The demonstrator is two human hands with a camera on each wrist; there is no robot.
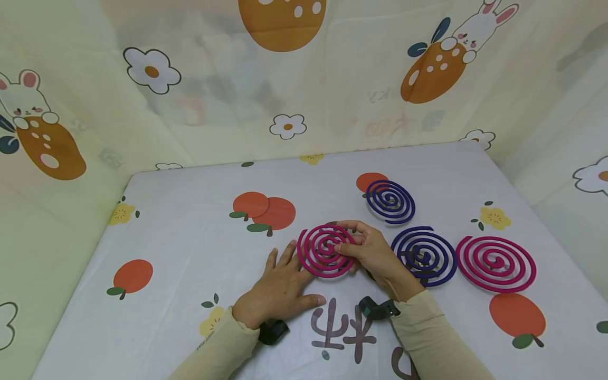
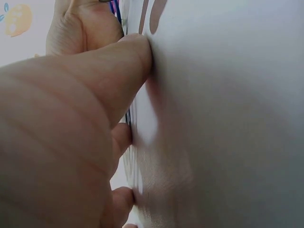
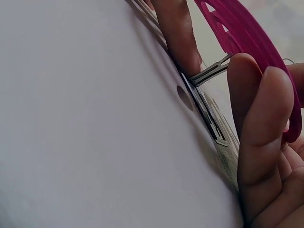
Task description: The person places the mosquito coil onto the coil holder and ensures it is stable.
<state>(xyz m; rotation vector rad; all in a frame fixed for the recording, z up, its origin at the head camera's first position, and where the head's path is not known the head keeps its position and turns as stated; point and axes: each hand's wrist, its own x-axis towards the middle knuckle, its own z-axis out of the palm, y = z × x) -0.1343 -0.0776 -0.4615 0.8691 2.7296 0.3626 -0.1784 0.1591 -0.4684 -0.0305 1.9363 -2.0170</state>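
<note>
My right hand (image 1: 377,256) pinches a pink mosquito coil (image 3: 273,50), thumb on its upper face and fingers under its right side. In the right wrist view, the coil is tilted over a thin metal coil stand (image 3: 211,73) whose upright prong reaches its underside. The stand's flat base lies on the table, and a fingertip (image 3: 183,52) is right at it. My left hand (image 1: 282,290) rests palm down on the table with fingers spread, its fingertips partly hidden beneath the coil's left edge. The left wrist view shows its thumb (image 2: 135,54) against the tabletop.
Right of my hands lie a near dark blue coil (image 1: 426,257), a far dark blue coil (image 1: 390,198) and another pink coil (image 1: 496,262). A white printed cloth (image 1: 176,243) covers the table. Patterned curtains (image 1: 214,121) hang behind and at both sides.
</note>
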